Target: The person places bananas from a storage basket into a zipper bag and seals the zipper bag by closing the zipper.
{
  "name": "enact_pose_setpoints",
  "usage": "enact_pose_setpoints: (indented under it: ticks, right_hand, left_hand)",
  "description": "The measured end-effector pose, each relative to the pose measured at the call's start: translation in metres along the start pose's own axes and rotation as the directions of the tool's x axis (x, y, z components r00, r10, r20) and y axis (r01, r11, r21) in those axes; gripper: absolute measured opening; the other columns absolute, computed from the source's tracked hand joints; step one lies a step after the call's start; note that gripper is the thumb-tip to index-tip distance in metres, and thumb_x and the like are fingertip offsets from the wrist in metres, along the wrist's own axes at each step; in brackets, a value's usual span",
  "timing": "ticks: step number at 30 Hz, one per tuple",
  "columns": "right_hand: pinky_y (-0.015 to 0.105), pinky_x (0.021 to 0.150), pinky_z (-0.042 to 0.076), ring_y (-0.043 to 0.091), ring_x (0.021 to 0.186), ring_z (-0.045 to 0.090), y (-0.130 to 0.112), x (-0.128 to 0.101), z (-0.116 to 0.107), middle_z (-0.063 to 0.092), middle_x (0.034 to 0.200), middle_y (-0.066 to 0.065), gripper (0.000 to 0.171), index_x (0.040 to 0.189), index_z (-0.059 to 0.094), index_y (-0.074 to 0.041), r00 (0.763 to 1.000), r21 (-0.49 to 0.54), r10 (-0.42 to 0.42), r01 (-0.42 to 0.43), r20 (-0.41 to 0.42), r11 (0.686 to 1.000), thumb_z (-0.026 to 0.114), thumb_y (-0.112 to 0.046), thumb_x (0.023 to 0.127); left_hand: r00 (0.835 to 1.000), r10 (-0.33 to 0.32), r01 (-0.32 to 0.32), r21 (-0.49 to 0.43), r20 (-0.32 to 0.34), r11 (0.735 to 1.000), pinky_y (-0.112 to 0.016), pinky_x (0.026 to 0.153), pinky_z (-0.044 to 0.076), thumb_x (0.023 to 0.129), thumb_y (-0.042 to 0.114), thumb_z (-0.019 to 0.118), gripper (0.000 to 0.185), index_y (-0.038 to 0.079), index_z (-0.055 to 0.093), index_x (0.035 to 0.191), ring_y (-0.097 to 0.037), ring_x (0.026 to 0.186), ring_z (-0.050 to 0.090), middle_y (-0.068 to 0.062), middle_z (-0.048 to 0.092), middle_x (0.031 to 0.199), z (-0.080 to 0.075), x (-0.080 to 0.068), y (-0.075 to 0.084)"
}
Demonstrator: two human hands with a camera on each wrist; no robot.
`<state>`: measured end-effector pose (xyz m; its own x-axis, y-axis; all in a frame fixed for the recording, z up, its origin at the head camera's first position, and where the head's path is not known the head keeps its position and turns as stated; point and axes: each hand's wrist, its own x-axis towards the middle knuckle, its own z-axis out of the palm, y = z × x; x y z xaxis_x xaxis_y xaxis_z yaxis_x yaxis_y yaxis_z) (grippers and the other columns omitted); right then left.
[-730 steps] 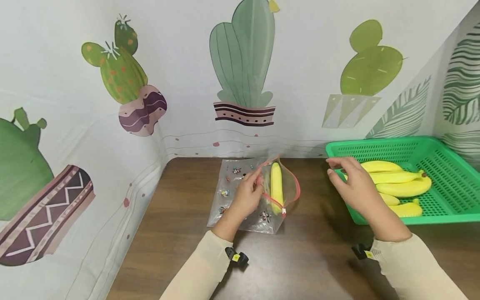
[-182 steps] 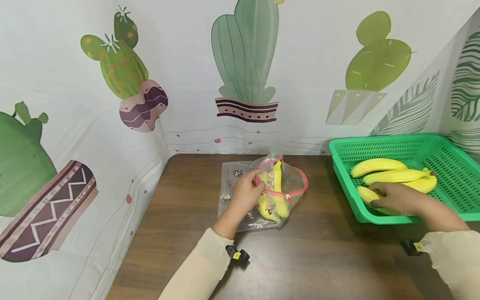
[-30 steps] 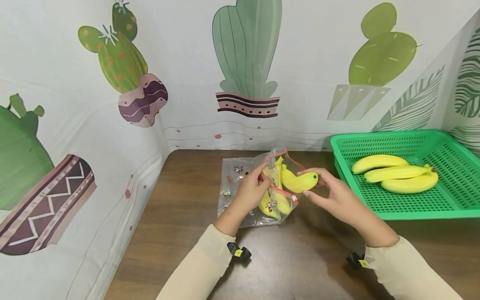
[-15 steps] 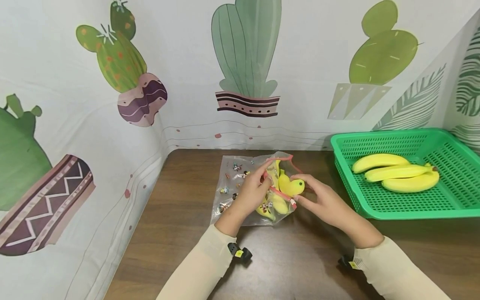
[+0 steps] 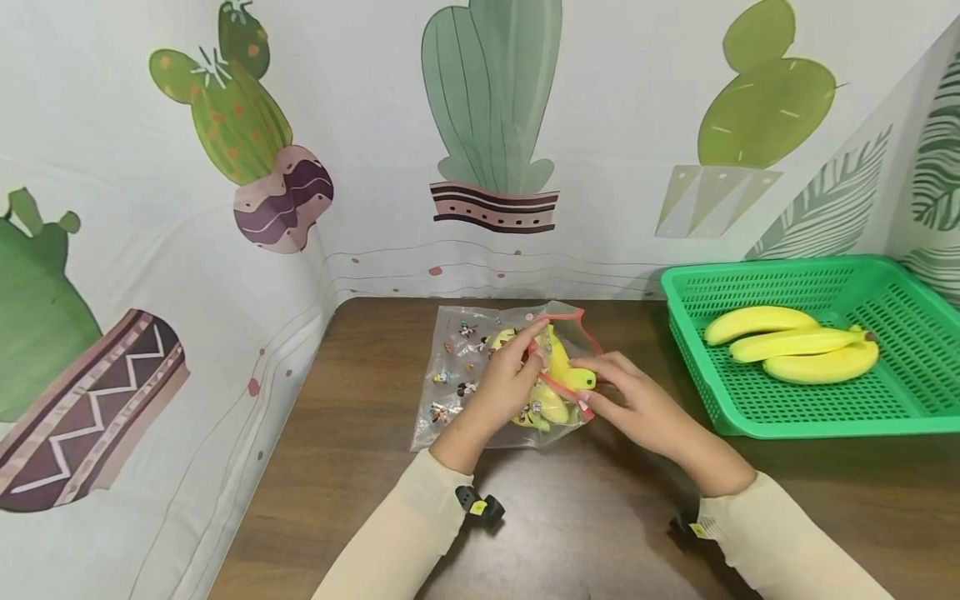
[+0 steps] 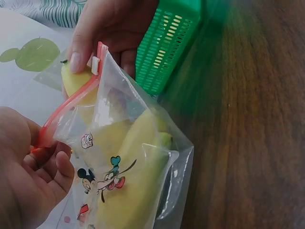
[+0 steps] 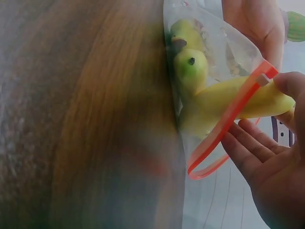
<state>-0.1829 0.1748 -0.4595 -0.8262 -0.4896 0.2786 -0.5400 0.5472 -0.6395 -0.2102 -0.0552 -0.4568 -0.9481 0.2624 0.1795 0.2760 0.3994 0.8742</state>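
Observation:
A clear zip bag with cartoon prints lies on the table, its red zip edge parted. My left hand pinches that red edge between thumb and fingers, also seen in the left wrist view. My right hand holds the end of a yellow banana at the bag's mouth. In the right wrist view most of this banana is past the red zip, with thumb and fingers at its outer end. Other bananas lie inside the bag, seen through the plastic. The white slider sits at the zip's near end.
To the right stands a green perforated basket with three bananas in it. The brown wooden table meets a white cactus-print cloth behind and at the left.
Over the last second my right hand has moved left, pushing the banana deeper into the bag. Compared with the oldest frame, the bag holds more bananas and the basket fewer. My left hand keeps the edge.

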Motion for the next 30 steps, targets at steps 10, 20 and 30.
enact_pose_setpoints:
  ticks: [10,20,30]
  right_hand:
    - [0.057,0.105,0.047,0.029,0.131,0.057,0.0,0.003,0.003,0.058,0.143,0.008,0.042,0.146,0.055,-0.02,0.99,0.009,0.052,-0.054,0.127,0.999,0.056,-0.029,0.104]
    - [0.058,0.112,0.041,0.034,0.136,0.054,0.0,0.01,0.01,0.061,0.142,0.01,0.039,0.138,0.062,-0.015,0.983,-0.007,0.074,-0.074,0.169,0.997,0.04,-0.03,0.11]
    - [0.055,0.11,0.044,0.032,0.132,0.058,-0.002,0.021,0.015,0.066,0.136,0.008,0.04,0.137,0.063,-0.009,0.975,-0.003,0.095,-0.097,0.199,0.995,0.039,-0.024,0.109]
  left_hand:
    - [1.0,0.0,0.001,-0.05,0.019,0.999,-0.022,0.046,0.036,0.106,0.018,0.044,0.051,0.03,0.04,0.155,-0.011,0.05,0.037,-0.002,0.046,0.076,0.0,0.0,0.001]
    - [0.998,0.065,-0.063,-0.074,0.025,0.995,-0.024,0.044,0.033,0.107,0.014,0.044,0.05,0.029,0.043,0.154,-0.015,0.05,0.034,-0.006,0.052,0.083,0.001,0.0,0.002]
    - [0.997,0.073,-0.073,-0.038,0.006,0.997,-0.022,0.057,0.042,0.104,0.013,0.048,0.046,0.022,0.051,0.149,-0.009,0.068,0.048,-0.005,0.063,0.111,0.003,0.001,0.002]
